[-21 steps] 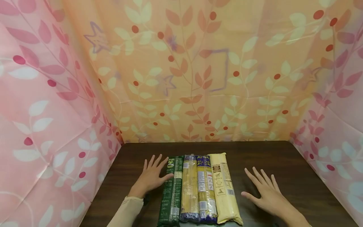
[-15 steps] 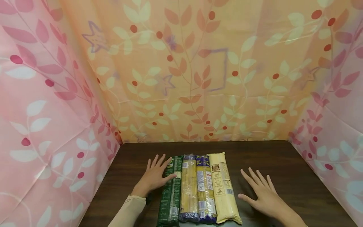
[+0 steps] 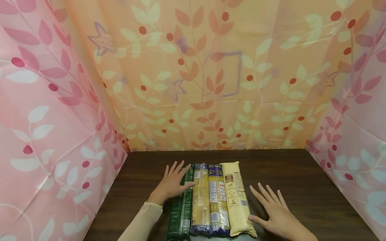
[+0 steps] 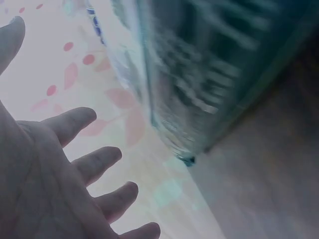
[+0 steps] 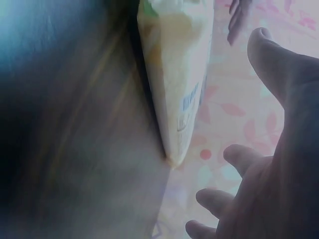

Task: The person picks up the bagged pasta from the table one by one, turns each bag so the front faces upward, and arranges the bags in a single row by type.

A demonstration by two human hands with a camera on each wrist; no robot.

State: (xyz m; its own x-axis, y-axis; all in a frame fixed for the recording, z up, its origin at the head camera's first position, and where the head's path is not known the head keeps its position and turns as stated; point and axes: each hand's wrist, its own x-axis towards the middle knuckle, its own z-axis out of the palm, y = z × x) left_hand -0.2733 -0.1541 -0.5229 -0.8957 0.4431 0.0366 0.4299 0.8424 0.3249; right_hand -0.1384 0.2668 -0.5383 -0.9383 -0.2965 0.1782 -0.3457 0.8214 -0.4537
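Side by side on the dark table lie a green pasta packet (image 3: 181, 214), a clear spaghetti packet (image 3: 201, 201), a purple-ended spaghetti packet (image 3: 218, 201) and a cream-yellow packet (image 3: 238, 201). My left hand (image 3: 170, 184), fingers spread, is over the upper part of the green packet and hides some of it; the left wrist view shows a gap between its fingers and the green packet (image 4: 199, 64). To the right of the cream-yellow packet is my right hand (image 3: 275, 214), fingers spread, its thumb near that packet's edge. Neither hand holds anything.
The dark wooden table (image 3: 316, 194) extends on both sides of the packets. An orange leaf-patterned curtain (image 3: 268, 110) hangs behind it, and pink curtains (image 3: 69, 134) stand at the left and right sides.
My left hand has moved right, further over the green packet. My right hand has moved left, closer to the cream-yellow packet. The packets stay in place.
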